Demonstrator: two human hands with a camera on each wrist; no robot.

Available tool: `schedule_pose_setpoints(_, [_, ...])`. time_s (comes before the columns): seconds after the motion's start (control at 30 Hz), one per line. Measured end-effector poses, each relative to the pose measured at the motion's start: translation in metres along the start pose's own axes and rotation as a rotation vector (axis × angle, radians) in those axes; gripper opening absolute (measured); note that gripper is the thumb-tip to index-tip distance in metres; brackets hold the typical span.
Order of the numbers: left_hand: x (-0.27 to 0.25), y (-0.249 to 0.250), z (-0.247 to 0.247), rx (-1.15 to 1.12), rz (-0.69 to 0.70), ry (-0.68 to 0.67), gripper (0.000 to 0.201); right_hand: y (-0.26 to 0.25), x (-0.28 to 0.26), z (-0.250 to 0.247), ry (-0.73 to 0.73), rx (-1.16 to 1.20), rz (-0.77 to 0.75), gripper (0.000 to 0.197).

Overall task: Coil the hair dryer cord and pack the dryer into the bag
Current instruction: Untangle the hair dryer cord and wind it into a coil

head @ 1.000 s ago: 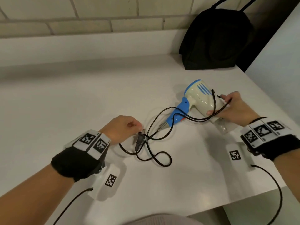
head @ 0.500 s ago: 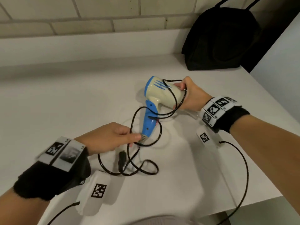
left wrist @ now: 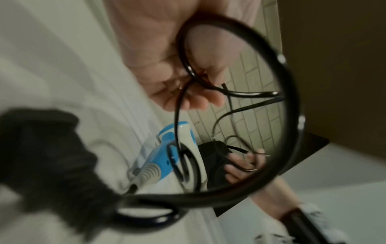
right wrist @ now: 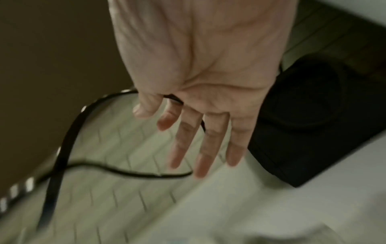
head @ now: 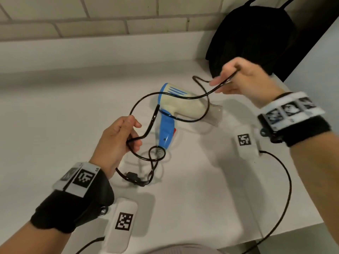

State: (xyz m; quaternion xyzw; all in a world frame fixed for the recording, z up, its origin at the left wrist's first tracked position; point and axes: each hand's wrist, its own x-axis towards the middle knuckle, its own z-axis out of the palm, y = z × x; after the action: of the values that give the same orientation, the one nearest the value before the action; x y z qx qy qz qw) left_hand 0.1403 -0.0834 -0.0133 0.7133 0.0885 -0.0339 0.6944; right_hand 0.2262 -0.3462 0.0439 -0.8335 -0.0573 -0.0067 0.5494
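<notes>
A cream and blue hair dryer [head: 183, 105] [left wrist: 165, 158] lies on its side on the white table [head: 55, 107], with nothing holding it. Its black cord [head: 151, 121] [left wrist: 292, 99] [right wrist: 62, 156] runs in loose loops over and around it. My left hand [head: 121, 136] [left wrist: 177, 66] is raised beside the dryer's handle, fingers curled round a bend of the cord. Above the nozzle end, my right hand [head: 244, 79] [right wrist: 198, 74] pinches another stretch between thumb and forefinger, with its other fingers straight. The plug [head: 132, 176] rests on the table below my left wrist. The black bag [head: 253, 37] [right wrist: 313, 115] stands at the back right corner.
A tiled wall with a low white ledge runs along the back. A pale panel closes the right side by the bag. The table's front right edge is near, and a thin black wrist cable [head: 288, 180] hangs over it.
My right hand has let go of the dryer, which now lies on the table, and has lifted a stretch of cord. My left hand has closed on the cord and risen.
</notes>
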Motion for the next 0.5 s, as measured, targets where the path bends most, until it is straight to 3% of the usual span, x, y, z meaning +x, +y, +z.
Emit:
schedule_pose_setpoints(0.07, [0.001,-0.001,0.001,0.04,0.024,0.029,0.033,-0.007,-0.022,-0.015,-0.112,0.093,0.047,0.026])
schedule_pose_setpoints(0.2, [0.003,-0.002,-0.002,0.048,0.005,0.031,0.034,0.033,-0.072,0.002,-0.508,-0.013,0.336,0.022])
schedule_pose_setpoints(0.3, [0.0,-0.003,-0.002,0.044,0.003,0.033,0.034,0.063,-0.106,0.013,-0.513,0.134,0.467,0.016])
schedule_pose_setpoints(0.4, [-0.002,-0.004,-0.002,-0.063,-0.02,0.05,0.034,0.08,-0.135,0.009,-0.484,0.315,0.569,0.065])
schedule_pose_setpoints(0.5, [-0.002,0.003,-0.006,-0.146,-0.044,0.063,0.032,0.09,-0.162,-0.006,-0.619,0.304,0.643,0.067])
